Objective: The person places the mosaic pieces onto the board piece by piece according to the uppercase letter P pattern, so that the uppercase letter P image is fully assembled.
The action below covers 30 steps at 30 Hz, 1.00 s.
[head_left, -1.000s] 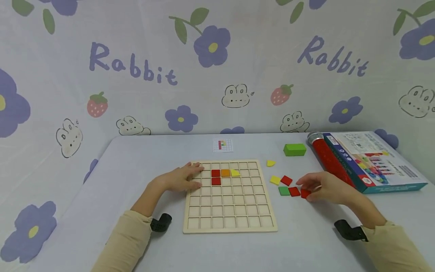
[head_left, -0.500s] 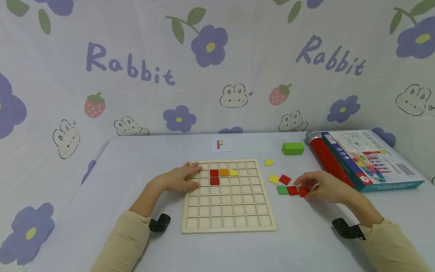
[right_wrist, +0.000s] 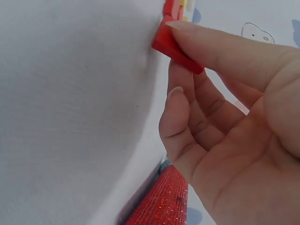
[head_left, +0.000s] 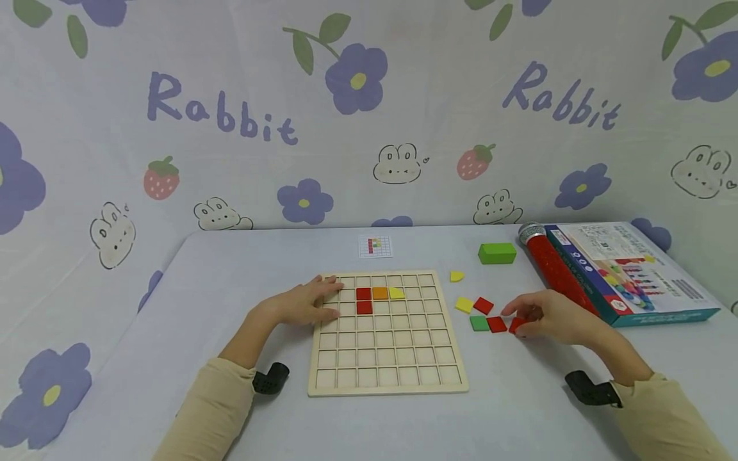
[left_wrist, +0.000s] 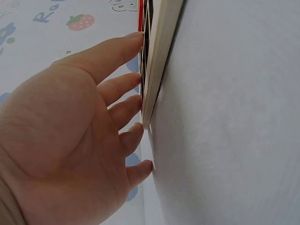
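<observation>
A wooden grid board (head_left: 386, 392) lies on the table, with two red square tiles, an orange tile (head_left: 380, 292) and a yellow piece (head_left: 396, 292) set in its cells. The left hand (head_left: 302, 304) rests its spread fingers on the board's left edge; in the left wrist view the fingertips (left_wrist: 135, 101) touch the board's rim (left_wrist: 157, 61). To the right of the board, the right hand (head_left: 556, 318) pinches a red square tile (head_left: 516, 325). The right wrist view has the thumb on top of this red tile (right_wrist: 169, 43) and fingers under it.
Beside the right hand lie loose red tiles (head_left: 496, 324), a green tile (head_left: 479, 323) and yellow pieces (head_left: 464, 304). Behind stand a green block (head_left: 497, 253), a red microphone (head_left: 556, 272) and a flat box (head_left: 640, 275). A small pattern card (head_left: 375, 246) lies behind the board.
The pinched red tile has changed its tilt slightly between the right fingers, staying in about the same place. The left hand stays on the board; the head view has shifted a little.
</observation>
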Tool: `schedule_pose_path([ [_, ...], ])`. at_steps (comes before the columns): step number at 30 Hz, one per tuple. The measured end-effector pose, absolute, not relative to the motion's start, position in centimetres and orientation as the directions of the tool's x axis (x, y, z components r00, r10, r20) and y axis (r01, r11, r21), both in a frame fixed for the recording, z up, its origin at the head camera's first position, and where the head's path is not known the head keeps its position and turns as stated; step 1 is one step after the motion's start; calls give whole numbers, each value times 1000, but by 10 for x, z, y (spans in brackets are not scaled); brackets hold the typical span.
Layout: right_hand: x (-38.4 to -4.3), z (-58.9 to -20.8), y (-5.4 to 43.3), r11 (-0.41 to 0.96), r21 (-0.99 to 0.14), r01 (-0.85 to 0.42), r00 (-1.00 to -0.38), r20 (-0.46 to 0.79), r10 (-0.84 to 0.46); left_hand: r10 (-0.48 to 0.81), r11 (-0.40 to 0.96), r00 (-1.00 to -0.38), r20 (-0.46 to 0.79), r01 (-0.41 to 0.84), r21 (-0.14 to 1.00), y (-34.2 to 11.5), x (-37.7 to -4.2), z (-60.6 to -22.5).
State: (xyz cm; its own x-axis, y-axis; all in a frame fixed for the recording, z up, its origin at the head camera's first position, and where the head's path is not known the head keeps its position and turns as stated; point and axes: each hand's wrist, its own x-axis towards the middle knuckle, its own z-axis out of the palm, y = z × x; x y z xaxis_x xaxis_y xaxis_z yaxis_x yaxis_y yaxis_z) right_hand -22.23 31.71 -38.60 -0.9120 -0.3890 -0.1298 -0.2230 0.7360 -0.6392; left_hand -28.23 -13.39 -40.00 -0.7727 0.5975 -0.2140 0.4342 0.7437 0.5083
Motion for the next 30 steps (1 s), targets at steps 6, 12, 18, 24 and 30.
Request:
schedule_pose_path([
  [6,-222,-381,319,699,-686,-201,-919,-114,-376,598,739,-772,-215,429,519,-135,-280,-397],
  [12,-225,-377,316,658,-746,-106,-937,-147,-317,604,734,-768,-213,431,525,-135,-280,-397],
  [18,-230,-376,305,638,-770,9,-946,-214,-245,607,733,-765,-213,436,522,-135,-281,-398],
  [24,-238,-378,289,616,-781,104,-938,-283,-201,610,733,-764,-209,445,515,-135,-281,-398],
  [30,-245,-379,268,566,-813,138,-920,-316,-231,608,736,-766,-209,444,510,-136,-282,-399],
])
